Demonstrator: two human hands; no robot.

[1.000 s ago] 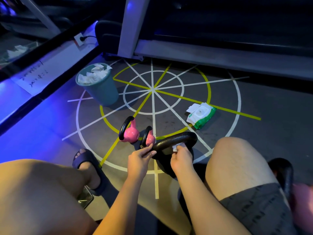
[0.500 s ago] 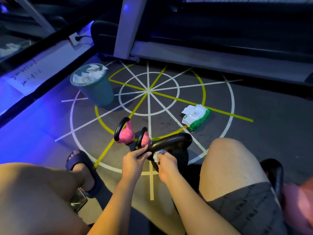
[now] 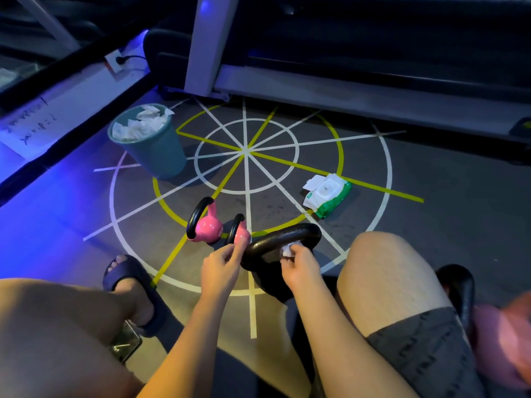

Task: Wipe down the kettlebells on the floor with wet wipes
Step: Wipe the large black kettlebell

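The person sits low, knees apart, with the black kettlebell [image 3: 284, 235] on the floor [image 3: 431, 225] between them. The left hand [image 3: 221, 267] has its fingers [image 3: 237, 249] bunched, pinching the left end of the handle. The right hand [image 3: 301, 268] pinches a crumpled wet wipe [image 3: 288, 250] against the underside of the handle. Just beyond the left hand stand two pink kettlebells [image 3: 208, 224], side by side. Further right lies a green-and-white wipes pack [image 3: 327, 195]. Far left, a blue-green bin [image 3: 152, 147] is heaped with used wipes.
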